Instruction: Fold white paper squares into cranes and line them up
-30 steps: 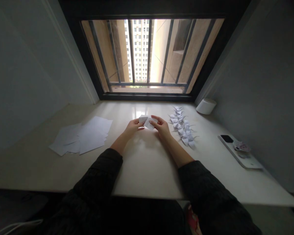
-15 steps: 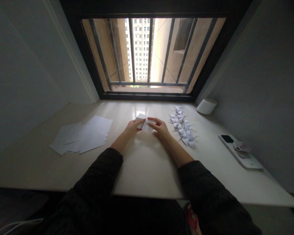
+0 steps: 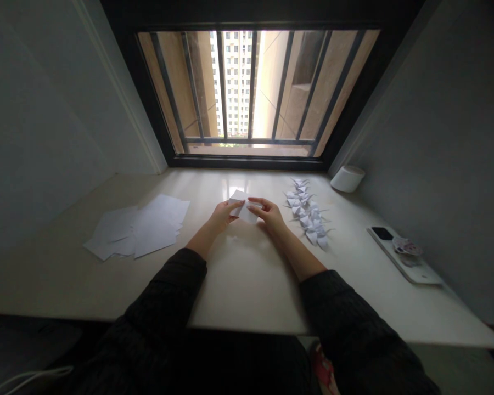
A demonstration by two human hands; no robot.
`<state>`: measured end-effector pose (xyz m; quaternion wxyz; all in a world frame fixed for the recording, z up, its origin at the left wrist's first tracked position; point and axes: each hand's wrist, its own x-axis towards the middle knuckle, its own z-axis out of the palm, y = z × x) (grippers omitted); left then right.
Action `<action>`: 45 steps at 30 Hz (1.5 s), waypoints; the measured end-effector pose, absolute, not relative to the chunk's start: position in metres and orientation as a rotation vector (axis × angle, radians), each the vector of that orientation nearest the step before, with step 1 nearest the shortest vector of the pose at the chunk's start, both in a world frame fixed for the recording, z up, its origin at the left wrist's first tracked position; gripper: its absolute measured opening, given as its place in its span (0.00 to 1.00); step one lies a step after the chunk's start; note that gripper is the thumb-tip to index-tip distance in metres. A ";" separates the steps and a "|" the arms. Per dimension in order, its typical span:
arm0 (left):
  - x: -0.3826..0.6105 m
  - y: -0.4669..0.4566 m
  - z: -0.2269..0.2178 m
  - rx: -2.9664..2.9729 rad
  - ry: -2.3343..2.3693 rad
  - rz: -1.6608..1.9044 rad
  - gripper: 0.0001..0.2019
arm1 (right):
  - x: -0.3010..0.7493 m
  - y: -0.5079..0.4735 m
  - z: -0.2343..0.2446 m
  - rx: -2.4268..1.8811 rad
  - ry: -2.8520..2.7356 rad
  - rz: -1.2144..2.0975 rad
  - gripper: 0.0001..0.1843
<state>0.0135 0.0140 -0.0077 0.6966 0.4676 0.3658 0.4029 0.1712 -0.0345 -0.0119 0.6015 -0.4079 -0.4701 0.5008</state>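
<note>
No text, label, brand, number or sign can be read. The decal [image 3: 407, 247] on the phone [image 3: 420, 269] is too small and blurred to be made out, and no writing is seen on the folded paper [image 3: 242, 207].

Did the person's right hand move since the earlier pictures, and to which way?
Yes, slightly left: the fingertips of the right hand now reach further from the row of paper cranes, which stays in place.
</note>
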 end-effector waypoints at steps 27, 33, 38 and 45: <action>0.012 0.004 -0.006 1.484 0.988 1.026 0.22 | 0.173 -0.030 -0.014 -0.997 -1.003 0.987 0.31; 0.019 -0.002 -0.007 1.490 1.154 1.105 0.13 | 0.172 -0.029 -0.017 -1.066 -1.060 0.841 0.34; 0.021 -0.004 -0.005 1.650 1.179 1.149 0.15 | 0.173 -0.028 -0.020 -1.147 -1.069 0.723 0.30; 0.020 -0.002 -0.008 1.658 1.133 1.234 0.11 | 0.171 -0.031 -0.018 -1.174 -1.095 0.709 0.27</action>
